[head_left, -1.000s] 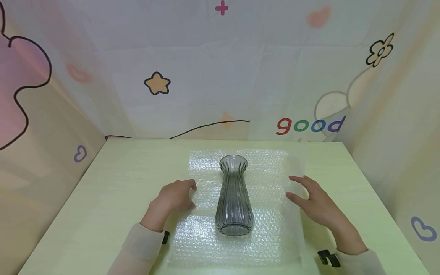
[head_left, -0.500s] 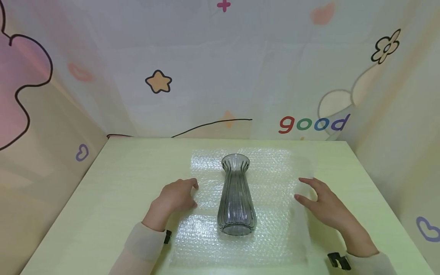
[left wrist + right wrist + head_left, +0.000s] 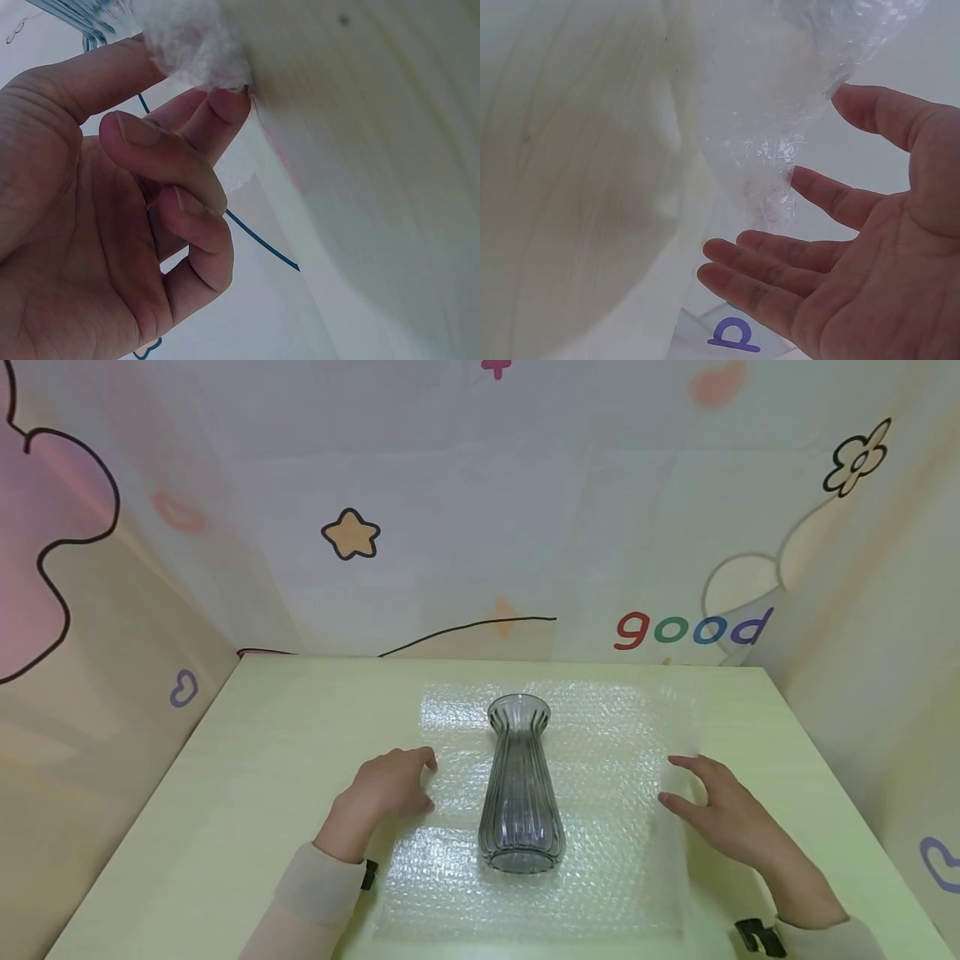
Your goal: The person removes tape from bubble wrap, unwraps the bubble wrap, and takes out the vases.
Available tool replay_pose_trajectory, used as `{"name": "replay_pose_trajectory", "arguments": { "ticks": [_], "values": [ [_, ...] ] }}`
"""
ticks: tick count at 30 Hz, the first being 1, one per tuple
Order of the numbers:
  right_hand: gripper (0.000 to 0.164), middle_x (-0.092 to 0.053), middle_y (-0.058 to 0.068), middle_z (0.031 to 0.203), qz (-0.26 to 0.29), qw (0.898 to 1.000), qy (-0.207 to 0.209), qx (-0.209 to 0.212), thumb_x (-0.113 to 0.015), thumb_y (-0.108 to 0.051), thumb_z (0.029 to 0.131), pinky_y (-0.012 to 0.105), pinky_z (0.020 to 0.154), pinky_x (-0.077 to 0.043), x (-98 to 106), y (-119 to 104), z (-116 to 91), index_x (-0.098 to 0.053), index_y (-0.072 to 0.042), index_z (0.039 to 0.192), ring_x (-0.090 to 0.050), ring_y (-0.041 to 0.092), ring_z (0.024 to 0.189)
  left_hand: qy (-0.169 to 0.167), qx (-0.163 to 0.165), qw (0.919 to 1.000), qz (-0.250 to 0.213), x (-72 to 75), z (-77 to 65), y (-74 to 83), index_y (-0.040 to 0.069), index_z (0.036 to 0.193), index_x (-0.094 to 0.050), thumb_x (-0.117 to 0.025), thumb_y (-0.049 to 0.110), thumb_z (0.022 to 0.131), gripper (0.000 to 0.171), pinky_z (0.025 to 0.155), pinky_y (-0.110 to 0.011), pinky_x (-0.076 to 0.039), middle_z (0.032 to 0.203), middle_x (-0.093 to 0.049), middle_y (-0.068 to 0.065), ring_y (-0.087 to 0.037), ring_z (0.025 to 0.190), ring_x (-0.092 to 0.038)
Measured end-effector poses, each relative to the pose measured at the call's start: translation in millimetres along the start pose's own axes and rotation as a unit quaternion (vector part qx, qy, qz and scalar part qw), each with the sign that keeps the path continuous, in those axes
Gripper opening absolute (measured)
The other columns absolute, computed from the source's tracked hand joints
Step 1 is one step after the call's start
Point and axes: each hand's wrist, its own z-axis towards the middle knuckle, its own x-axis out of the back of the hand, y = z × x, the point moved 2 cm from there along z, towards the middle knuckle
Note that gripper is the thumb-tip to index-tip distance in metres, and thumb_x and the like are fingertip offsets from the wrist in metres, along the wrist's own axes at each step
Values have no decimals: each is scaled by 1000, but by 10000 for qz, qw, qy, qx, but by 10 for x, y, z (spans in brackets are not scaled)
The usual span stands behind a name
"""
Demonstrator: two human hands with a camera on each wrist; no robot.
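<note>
A grey-tinted, ribbed glass vase [image 3: 521,793] lies on its side, mouth pointing away and base nearest. Under it a sheet of bubble wrap [image 3: 615,877] is spread on the table. My left hand [image 3: 382,789] is at the sheet's left edge. In the left wrist view its thumb and a finger touch the wrap [image 3: 199,45], while the other fingers bend loosely. At the right edge is my right hand [image 3: 735,818], thumb and index finger apart. Seen from the right wrist, these two tips reach the wrap [image 3: 765,82] and the remaining fingers extend below it.
The pale green tabletop [image 3: 247,793] stretches out on both sides of the wrap. Behind it hangs a printed curtain [image 3: 480,510] with a star and the word "good", with more curtain at left and right. Each sleeve has a dark strap piece at the wrist.
My right hand has moved to the right, and the right edge of the bubble wrap has shifted right with it. My left hand keeps its place at the left edge. The head view has shifted slightly.
</note>
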Motion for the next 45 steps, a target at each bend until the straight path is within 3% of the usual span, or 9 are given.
{"name": "replay_pose_trajectory", "arguments": {
  "ticks": [23,45],
  "values": [
    [70,-25,38,160,-411,9991,19,98,-64,-44,102,81,101,-34,16,174,-60,-43,-1,153,-33,63,140,6,24,10000,9,8,-7,17,16,129,-64,-88,22,82,53,80,-46,-54,123,-73,-11,-28,103,-68],
    [70,-24,37,161,-383,9992,-14,120,-67,-40,100,81,101,-33,-18,248,-69,-43,1,152,-32,63,141,5,46,10000,25,-13,19,0,16,129,-64,-89,23,81,54,81,-47,-55,122,-73,-11,-28,104,-68]
  ]
}}
